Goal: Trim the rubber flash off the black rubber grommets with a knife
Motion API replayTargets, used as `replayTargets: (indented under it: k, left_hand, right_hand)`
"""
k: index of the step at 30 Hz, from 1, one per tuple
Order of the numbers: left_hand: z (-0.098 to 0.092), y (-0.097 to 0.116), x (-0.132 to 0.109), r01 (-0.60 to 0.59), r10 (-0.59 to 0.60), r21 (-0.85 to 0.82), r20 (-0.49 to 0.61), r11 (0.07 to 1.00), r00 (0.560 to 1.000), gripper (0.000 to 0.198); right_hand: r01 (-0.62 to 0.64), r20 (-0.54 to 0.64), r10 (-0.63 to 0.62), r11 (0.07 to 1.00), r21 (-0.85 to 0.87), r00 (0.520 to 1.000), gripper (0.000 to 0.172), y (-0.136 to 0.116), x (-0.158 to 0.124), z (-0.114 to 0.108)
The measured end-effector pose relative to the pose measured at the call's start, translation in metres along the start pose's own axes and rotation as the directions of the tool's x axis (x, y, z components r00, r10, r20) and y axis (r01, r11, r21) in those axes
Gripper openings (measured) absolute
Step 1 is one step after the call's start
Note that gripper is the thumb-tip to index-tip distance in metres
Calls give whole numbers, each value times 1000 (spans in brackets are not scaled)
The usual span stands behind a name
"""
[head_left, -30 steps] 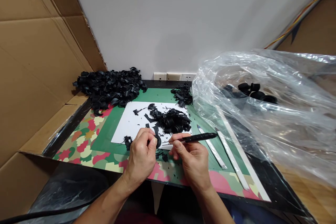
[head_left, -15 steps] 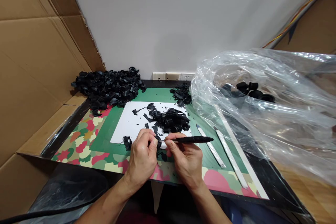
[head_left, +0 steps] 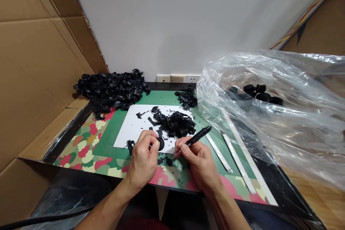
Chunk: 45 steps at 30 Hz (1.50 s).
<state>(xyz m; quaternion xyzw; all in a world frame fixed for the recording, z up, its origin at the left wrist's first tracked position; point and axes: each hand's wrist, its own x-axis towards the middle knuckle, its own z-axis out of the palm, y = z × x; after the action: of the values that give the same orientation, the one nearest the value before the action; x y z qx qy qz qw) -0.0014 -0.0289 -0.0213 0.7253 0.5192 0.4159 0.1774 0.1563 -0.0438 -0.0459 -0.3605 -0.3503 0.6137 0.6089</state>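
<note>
My left hand (head_left: 144,156) is closed round a round black rubber part (head_left: 161,144), whose ringed edge shows beyond the thumb. In my right hand (head_left: 198,154) is a slim pen-shaped tool (head_left: 199,136) with a black handle, slanting up to the right. Its thin tip is blurred by motion and stands apart from the rubber part. Beyond both hands, a heap of black ribbed rubber pieces (head_left: 178,123) lies on a white sheet (head_left: 129,125). Black scraps (head_left: 169,161) are scattered between the hands.
A larger pile of black rubber pieces (head_left: 115,90) lies back left, a smaller one (head_left: 187,97) by the wall. Two white strips (head_left: 238,163) rest on the green mat (head_left: 107,145). A clear plastic bag (head_left: 215,75) with black rubber parts (head_left: 262,96) spreads at right; cardboard (head_left: 40,61) stands at left.
My right hand has drawn back to the right and down, and the tool's tip has come away from the rubber part. The tool's handle now tilts upward. My left hand has shifted slightly left.
</note>
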Motion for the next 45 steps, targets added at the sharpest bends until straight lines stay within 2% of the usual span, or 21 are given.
replayTargets:
  k: [2,6,9,13,19,24,28,32,35,38,42,45]
  left_hand:
    - [0,0,-1,3,-3,6,-4,1000,1000,18]
    - [2,-2,-2,-6,6,17,-8,1000,1000,18]
    - [4,-4,-2,-28,29,25,-30,999,999,17]
    - [7,-4,-3,-66,69,46,-66,997,995,16]
    - [11,-4,-3,-96,101,44,-110,994,989,16]
    - [15,-9,-3,-46,46,-2,-83,999,996,17]
    - [17,-11,-4,-9,8,-17,-76,1000,997,16]
    - [16,-12,-4,-35,33,-42,-47,999,998,16]
    - [12,-10,-4,-121,123,38,-52,992,991,11]
    - [7,-6,-3,-190,189,228,28,955,982,14]
    - [3,1,-1,-103,65,342,123,934,990,19]
    - [3,3,1,27,-61,228,146,973,987,18]
  right_hand:
    - [43,-14,-45,995,-90,999,24,-2,1,2]
    - [-35,-112,-3,943,-332,994,24,0,1,11]
    - [-33,-78,-7,865,-501,997,28,4,1,19]
    - [-14,-82,-43,811,-584,996,28,8,2,29]
    - [-2,-121,-94,782,-623,988,25,13,5,34]
    - [10,-170,-150,778,-628,974,18,19,7,33]
    - [1,-171,-105,855,-519,980,23,21,10,30]
    - [-32,-202,-47,929,-369,978,30,18,12,31]
    - [-21,-231,-56,947,-320,971,31,16,11,33]
    - [33,-232,-128,926,-375,964,24,16,9,34]
    - [69,-216,-197,869,-490,956,17,18,5,34]
    - [69,-208,-201,857,-510,957,16,17,4,33]
